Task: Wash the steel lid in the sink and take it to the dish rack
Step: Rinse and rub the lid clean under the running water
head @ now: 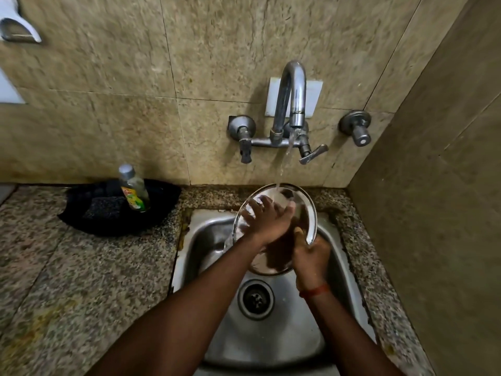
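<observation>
Behind, beige tiles [108,63]; sink [284,335], granite counter [81,267].

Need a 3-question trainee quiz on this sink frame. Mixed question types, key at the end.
1. True or false: water from the tap is running onto the steel lid.
2. Which hand grips the lid's rim? A: left hand. B: right hand.
3. Fill in: the soap bottle stands on the counter to the ___ of the sink.

Key: 1 true; 2 B; 3 left.
</observation>
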